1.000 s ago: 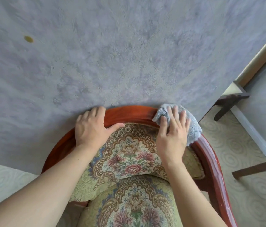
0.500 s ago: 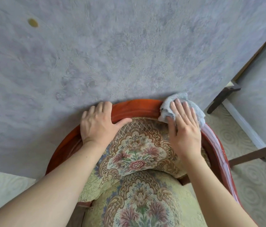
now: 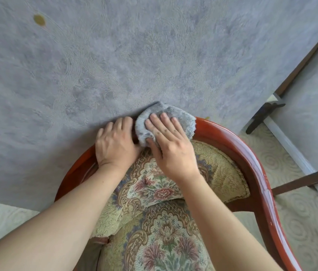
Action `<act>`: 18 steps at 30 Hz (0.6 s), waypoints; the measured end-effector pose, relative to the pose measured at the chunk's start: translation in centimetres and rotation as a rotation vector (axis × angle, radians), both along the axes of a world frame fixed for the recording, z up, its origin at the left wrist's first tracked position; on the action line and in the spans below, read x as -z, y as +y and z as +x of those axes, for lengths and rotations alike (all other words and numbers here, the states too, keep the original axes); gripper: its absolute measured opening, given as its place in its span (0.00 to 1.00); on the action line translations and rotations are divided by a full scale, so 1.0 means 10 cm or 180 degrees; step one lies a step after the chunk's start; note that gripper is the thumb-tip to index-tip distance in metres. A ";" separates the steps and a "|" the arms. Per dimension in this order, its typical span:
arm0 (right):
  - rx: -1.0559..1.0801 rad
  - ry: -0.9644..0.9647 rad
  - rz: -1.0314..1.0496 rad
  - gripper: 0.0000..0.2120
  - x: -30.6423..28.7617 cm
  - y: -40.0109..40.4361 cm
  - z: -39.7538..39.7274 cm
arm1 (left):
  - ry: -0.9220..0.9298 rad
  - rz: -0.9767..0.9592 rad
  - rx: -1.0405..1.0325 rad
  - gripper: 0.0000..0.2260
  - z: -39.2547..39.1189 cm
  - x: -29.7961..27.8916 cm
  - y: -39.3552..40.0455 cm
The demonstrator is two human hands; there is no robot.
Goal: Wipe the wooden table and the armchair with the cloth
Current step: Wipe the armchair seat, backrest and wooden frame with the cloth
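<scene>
Head view, looking down over the back of the armchair. My right hand lies flat on the grey cloth, fingers straight and slightly spread, pressing it onto the top of the red-brown wooden back rail where the rail meets the wall. The cloth is bunched; its far edge touches the wall and its right edge hangs over the rail, just beyond my fingertips. My thumb lies along the cloth's near-left edge, but I cannot tell whether it pinches the fabric.

My left hand rests on the same rail, just beside the cloth and touching my right hand at the thumb side. Its fingers bend over the rail's far edge; they hold nothing else.

Below both wrists are the floral back cushion and the matching seat. The rail curves down the right side as a glossy arm. The grey textured wall carries a small yellowish spot at upper left. At right, dark wooden bars stand over the patterned pale floor.
</scene>
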State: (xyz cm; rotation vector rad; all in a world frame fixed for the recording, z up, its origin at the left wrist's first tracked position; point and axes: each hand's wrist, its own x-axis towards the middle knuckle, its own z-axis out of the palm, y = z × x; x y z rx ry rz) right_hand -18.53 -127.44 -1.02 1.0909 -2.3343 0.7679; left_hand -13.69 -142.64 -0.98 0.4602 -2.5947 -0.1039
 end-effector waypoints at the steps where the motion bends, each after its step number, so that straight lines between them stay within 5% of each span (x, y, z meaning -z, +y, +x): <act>1: 0.0132 0.0035 0.0033 0.19 0.01 0.15 -0.06 | -0.0038 -0.0067 -0.0008 0.27 -0.01 0.00 0.00; 5: 0.1155 -0.0247 -0.0230 0.19 0.11 0.89 -0.20 | 0.0030 -0.0232 -0.0084 0.34 -0.02 0.02 -0.03; 11: 0.2610 -0.1459 -0.0598 0.27 0.26 1.71 -0.12 | 0.0082 -0.0199 -0.0109 0.34 -0.03 0.02 0.01; 15: 0.2809 -0.1393 -0.0972 0.26 0.18 1.44 -0.13 | 0.0033 -0.0199 -0.0144 0.35 -0.03 0.02 0.02; 18: 0.2281 -0.0977 -0.0867 0.22 0.07 0.93 -0.16 | 0.0006 -0.0209 -0.0163 0.35 -0.03 0.03 0.02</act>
